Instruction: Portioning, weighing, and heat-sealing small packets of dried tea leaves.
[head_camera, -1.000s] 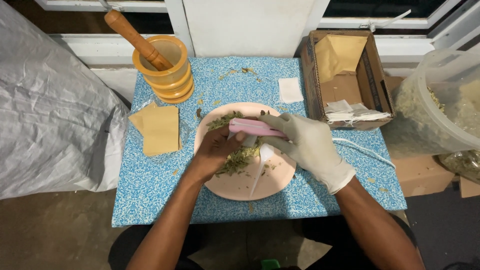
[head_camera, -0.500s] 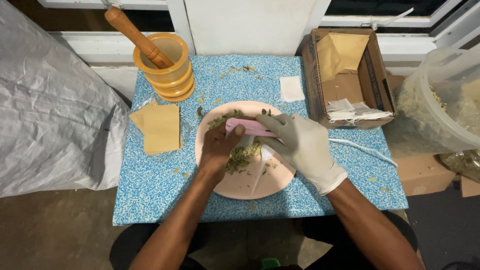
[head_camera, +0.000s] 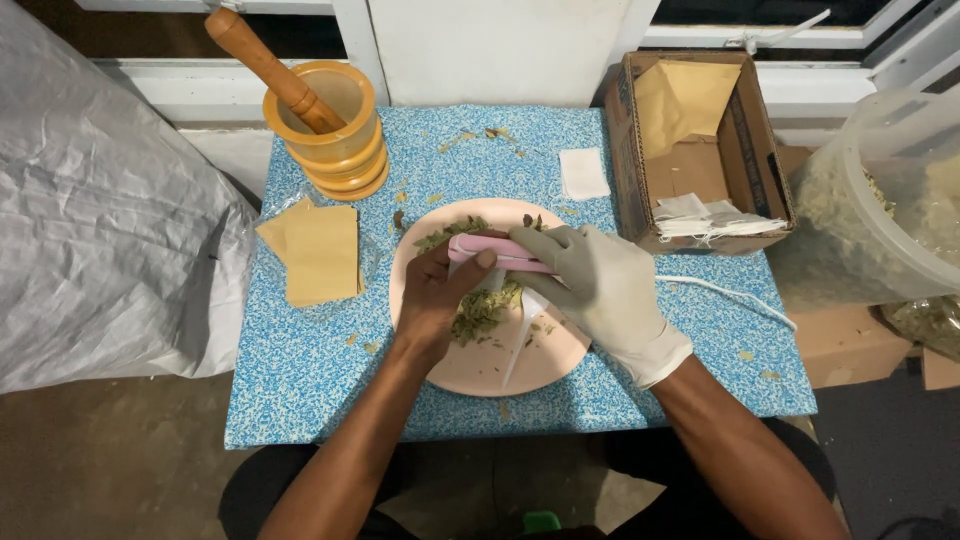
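Note:
A pink plate lies in the middle of a small blue speckled table with a heap of dried green leaves on it. My bare left hand and my right hand, in a pale glove, both grip a flat pink bar-shaped tool held level over the plate. The left thumb presses on its left end; the gloved fingers cover its right end. A small white paper sachet hangs below the tool, among the leaves.
A wooden mortar with a pestle stands at the back left. Tan paper envelopes lie left of the plate. A white square lies behind it. A cardboard box with papers, a clear tub and a white string are right. Grey sheeting hangs left.
Both hands have stayed on the pink tool over the plate, shifting slightly; the left thumb now presses on the tool's left end.

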